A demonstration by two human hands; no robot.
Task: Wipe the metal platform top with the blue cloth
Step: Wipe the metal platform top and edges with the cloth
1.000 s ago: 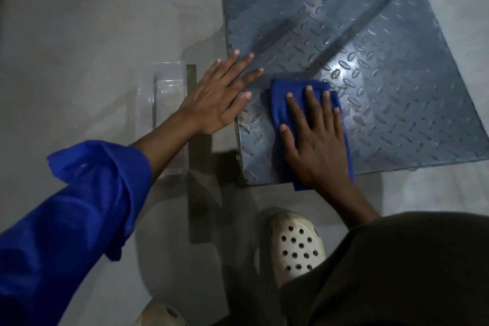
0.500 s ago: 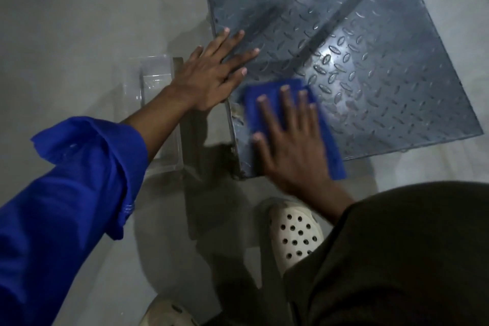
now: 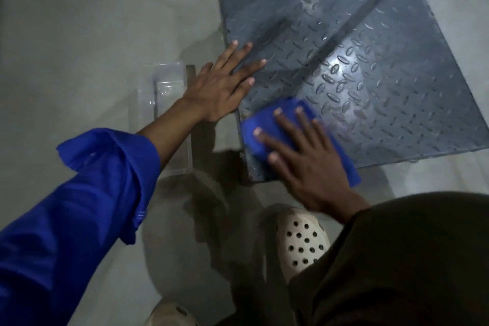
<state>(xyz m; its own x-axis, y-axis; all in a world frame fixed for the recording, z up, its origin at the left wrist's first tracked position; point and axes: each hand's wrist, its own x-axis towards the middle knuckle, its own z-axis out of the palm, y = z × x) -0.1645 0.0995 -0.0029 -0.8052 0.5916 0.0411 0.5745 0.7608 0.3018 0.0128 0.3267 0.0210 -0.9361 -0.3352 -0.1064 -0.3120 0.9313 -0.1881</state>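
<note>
I see my right hand [image 3: 304,156] pressed flat, fingers spread, on the folded blue cloth [image 3: 267,127], which lies on the diamond-plate metal platform [image 3: 370,74] at its seven o'clock corner. My left hand [image 3: 222,87] rests open on the platform's nine o'clock edge, gripping nothing. I judge wiping is underway; next the cloth should sweep toward the uncovered two o'clock area.

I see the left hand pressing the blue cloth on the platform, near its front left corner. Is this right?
Not quite. In the head view the right hand presses the blue cloth near the platform's front left corner; the left hand lies bare on its left edge.
</note>
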